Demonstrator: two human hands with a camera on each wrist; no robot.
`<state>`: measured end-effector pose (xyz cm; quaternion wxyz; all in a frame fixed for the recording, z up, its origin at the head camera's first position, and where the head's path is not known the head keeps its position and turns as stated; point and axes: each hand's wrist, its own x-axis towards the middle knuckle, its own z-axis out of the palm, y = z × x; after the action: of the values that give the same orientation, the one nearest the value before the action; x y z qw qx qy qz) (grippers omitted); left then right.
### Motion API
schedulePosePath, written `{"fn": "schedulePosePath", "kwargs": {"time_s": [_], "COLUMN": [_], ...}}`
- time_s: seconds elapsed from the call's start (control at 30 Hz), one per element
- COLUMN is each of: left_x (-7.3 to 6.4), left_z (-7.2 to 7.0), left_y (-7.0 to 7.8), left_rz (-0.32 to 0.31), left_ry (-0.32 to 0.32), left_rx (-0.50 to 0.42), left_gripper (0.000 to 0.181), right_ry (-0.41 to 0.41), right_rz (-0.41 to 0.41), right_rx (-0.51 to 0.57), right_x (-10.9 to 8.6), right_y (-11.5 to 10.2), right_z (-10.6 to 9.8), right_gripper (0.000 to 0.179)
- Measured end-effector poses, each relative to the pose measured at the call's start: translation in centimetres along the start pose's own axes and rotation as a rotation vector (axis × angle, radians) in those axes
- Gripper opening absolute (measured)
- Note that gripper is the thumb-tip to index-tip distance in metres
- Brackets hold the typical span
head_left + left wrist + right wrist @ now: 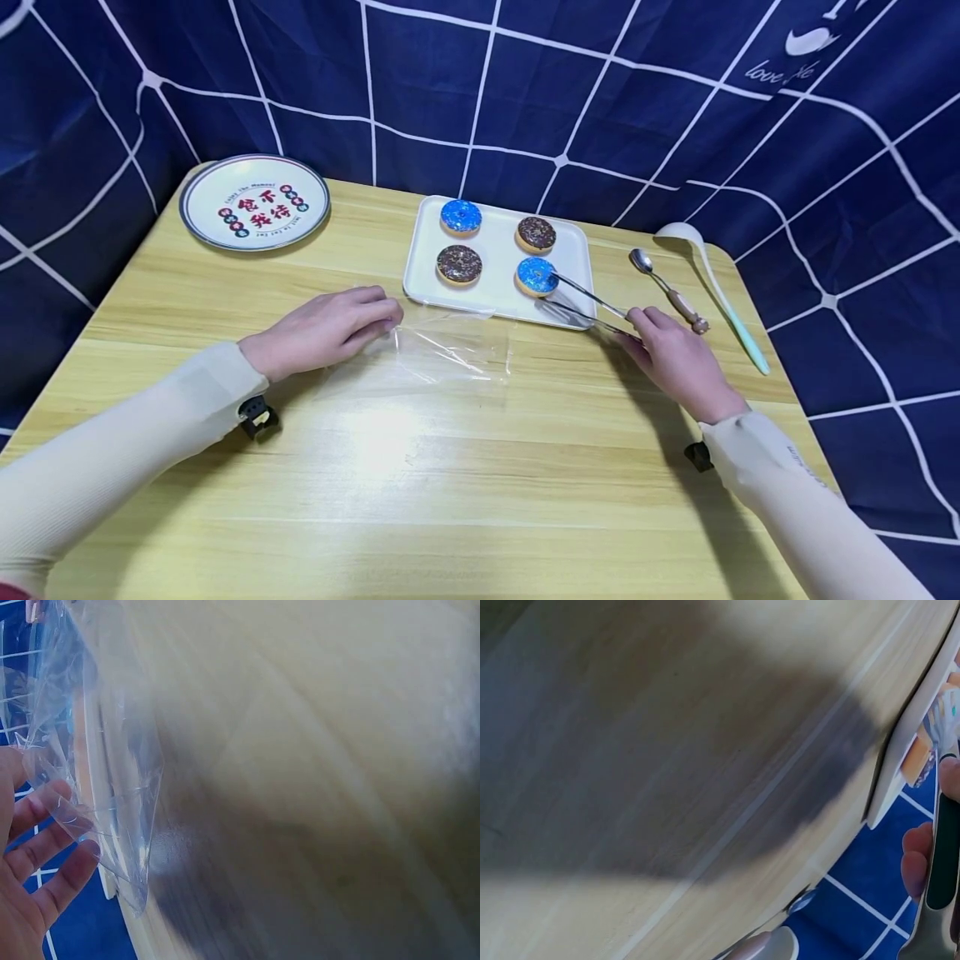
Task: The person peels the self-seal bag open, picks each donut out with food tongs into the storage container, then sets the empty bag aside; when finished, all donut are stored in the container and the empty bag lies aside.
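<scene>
A clear plastic bag [450, 350] lies spread in front of the white tray, and my left hand [333, 329] pinches its left edge. Through the film [124, 787] the fingers show in the left wrist view. My right hand [678, 358] grips metal tongs [590, 295], whose dark handle inlay shows in the right wrist view. Their tips straddle the near-right blue-iced donut [534, 271], which sits on the tray [495, 296]; whether they squeeze it I cannot tell. Another blue donut [461, 217] and two chocolate donuts, one near left [459, 265] and one far right [536, 234], share the tray.
At the back left stands a round plate [258, 179] with red lettering. Right of the tray lie a small spoon [667, 290] with a patterned handle and a white ladle [716, 287] with a green handle end. Blue gridded cloth [420, 75] surrounds the wooden table's back and sides.
</scene>
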<state>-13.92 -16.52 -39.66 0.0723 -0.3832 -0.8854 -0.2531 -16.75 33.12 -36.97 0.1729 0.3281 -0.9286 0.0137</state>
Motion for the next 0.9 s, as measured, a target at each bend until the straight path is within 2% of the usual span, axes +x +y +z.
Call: {"fn": "schedulePosePath", "kwargs": {"time_s": [0.2,0.4,0.67,0.8,0.9], "left_x": [-0.1,-0.1,0.1,0.2,0.2], "left_z": [-0.1,-0.1,0.0,0.1,0.2], "left_y": [0.1,0.2,0.6,0.9,1.3], "left_rz": [0.004,-0.002,0.009,0.009,-0.008], "left_ry": [-0.008,-0.016,-0.040,-0.071,-0.097], "left_rx": [0.000,0.003,0.030,0.057,0.068], "left_gripper": [0.013,0.013,0.011,0.012,0.020], "right_ry": [0.003,-0.032,-0.119,-0.166,-0.188], "right_rz": [0.026,0.174,0.404,0.445,0.456], "right_rx": [0.037,0.155,0.267,0.278,0.286], "right_x": [-0.1,-0.7,-2.2,-2.8,-3.2], "right_y": [-0.2,0.2,1.0,1.6,1.9], "right_z": [-0.6,-1.4,-1.6,-1.1,-0.5], "right_gripper": [0.027,0.032,0.039,0.035,0.030]}}
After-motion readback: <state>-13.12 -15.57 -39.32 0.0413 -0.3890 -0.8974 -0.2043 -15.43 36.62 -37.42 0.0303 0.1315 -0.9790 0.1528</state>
